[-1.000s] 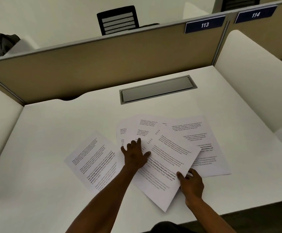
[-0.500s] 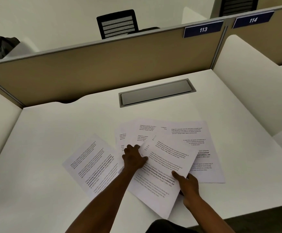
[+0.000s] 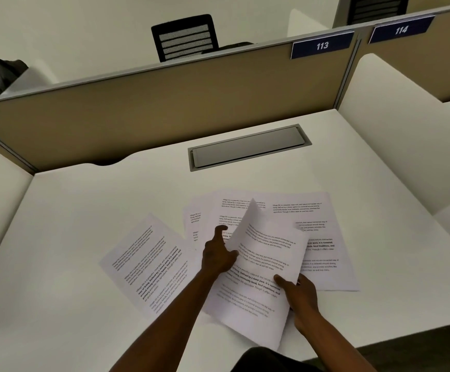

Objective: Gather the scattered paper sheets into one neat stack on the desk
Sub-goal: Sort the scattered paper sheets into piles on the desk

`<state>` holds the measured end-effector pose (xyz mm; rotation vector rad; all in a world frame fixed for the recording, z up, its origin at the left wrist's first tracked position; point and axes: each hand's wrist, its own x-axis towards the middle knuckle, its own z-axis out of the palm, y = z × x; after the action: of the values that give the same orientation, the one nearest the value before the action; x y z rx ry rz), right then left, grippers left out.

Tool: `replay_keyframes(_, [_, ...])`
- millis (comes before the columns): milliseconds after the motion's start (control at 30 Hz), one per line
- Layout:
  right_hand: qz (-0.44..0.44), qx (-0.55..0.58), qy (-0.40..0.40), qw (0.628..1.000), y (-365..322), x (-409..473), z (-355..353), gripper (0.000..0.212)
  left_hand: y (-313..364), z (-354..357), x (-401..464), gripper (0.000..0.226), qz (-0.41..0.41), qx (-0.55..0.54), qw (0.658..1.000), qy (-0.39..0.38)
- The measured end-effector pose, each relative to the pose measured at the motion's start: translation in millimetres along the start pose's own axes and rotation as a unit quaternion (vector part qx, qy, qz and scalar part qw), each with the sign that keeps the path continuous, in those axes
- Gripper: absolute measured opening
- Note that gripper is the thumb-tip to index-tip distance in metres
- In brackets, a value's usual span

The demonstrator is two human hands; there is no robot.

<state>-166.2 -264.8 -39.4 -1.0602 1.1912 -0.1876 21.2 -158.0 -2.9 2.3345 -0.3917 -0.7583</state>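
We have both hands on the top sheet (image 3: 261,267), which curls up off the desk (image 3: 84,200) with its far corner raised: our left hand (image 3: 218,257) pinches the sheet's left edge, thumb on top and fingers tucked beneath, and our right hand (image 3: 297,289) grips its near right edge with the thumb pressed on the printed face. Under it lies a loose fan of overlapping sheets (image 3: 312,224), spread toward the far right, while a single sheet (image 3: 148,264) sits flat to the left, skewed and just beside the fan, perhaps slightly overlapping it. So the gathering is, we judge, barely begun, with nothing squared yet. The risks come from the paper itself. It is thin and limp, so the raised sheet could buckle or crease where our left fingers bunch it. If we drag it sideways, it may drag the fan beneath and scatter it further. The near corner of the held sheet reaches close to the desk's front edge, so a loosened grip could let it slide off toward our lap. The left sheet could be forgotten outside the stack.
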Motion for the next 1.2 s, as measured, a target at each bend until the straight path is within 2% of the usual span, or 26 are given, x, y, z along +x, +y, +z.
replay_keyframes(100, [-0.025, -0.039, -0.001, 0.999, -1, -2, -2, 0.04, -17, -7, -4, 0.061, -0.04, -0.141, 0.988, -0.057])
replay_keyframes(200, [-0.055, -0.105, 0.0, 0.993, -6, -9, -1, 0.031, -39, -12, -16, 0.043, -0.091, -0.345, 0.928, -0.113])
replay_keyframes(267, [-0.083, -0.149, 0.0, 0.985, -11, -16, 0, 0.028, -49, -14, -32, 0.039, -0.098, -0.43, 0.888, -0.126])
replay_keyframes(333, [-0.111, -0.182, 0.002, 0.977, -13, -20, 1, 0.039, -58, -17, -47, 0.041, -0.082, -0.506, 0.845, -0.15])
replay_keyframes(400, [-0.112, -0.176, -0.016, 0.978, -18, -22, 1, 0.052, -64, -20, -61, 0.04, -0.086, -0.565, 0.805, -0.161])
replay_keyframes(467, [-0.075, -0.128, -0.06, 0.987, -22, -20, 2, 0.06, -70, -23, -71, 0.04, -0.089, -0.616, 0.768, -0.155])
replay_keyframes(533, [-0.033, -0.077, -0.109, 0.99, -28, -17, 2, 0.057, -75, -25, -80, 0.038, -0.092, -0.646, 0.744, -0.144])
replay_keyframes(567, [-0.023, -0.062, -0.137, 0.988, -32, -17, 4, 0.049, -77, -27, -83, 0.036, -0.098, -0.632, 0.758, -0.126])
replay_keyframes(600, [-0.025, -0.059, -0.16, 0.985, -36, -17, 4, 0.04, -80, -28, -85, 0.034, -0.106, -0.591, 0.794, -0.099])
replay_keyframes(667, [-0.053, -0.095, -0.176, 0.978, -38, -13, 6, 0.031, -85, -29, -89, 0.031, -0.108, -0.436, 0.893, -0.03])
replay_keyframes(700, [-0.066, -0.117, -0.172, 0.976, -36, -9, 5, 0.031, -89, -28, -90, 0.031, -0.109, -0.354, 0.928, 0.02])
replay_keyframes(733, [-0.075, -0.13, -0.168, 0.974, -34, -5, 6, 0.032, -95, -28, -92, 0.031, -0.106, -0.286, 0.948, 0.087])
replay_keyframes(800, [-0.082, -0.149, -0.16, 0.972, -30, 3, 7, 0.042, -115, -31, -94, 0.032, -0.077, -0.178, 0.954, 0.227])
replay_keyframes(833, [-0.086, -0.164, -0.153, 0.971, -28, 5, 7, 0.049, -128, -32, -94, 0.036, -0.068, -0.11, 0.956, 0.264])
replay_keyframes(900, [-0.098, -0.182, -0.144, 0.968, -24, 9, 5, 0.059, -156, -33, -94, 0.047, -0.07, 0.047, 0.961, 0.263])
replay_keyframes(967, [-0.101, -0.188, -0.14, 0.967, -21, 12, 4, 0.064, -180, -31, -97, 0.053, -0.062, 0.146, 0.956, 0.245])
replay_keyframes(1100, [-0.096, -0.181, -0.168, 0.964, -34, 10, 12, 0.057, -195, -29, -109, 0.057, -0.062, 0.182, 0.95, 0.247])
replay_keyframes(1200, [-0.095, -0.156, -0.2, 0.963, -50, 4, 27, 0.048, -197, -32, -118, 0.056, -0.092, 0.146, 0.951, 0.256])
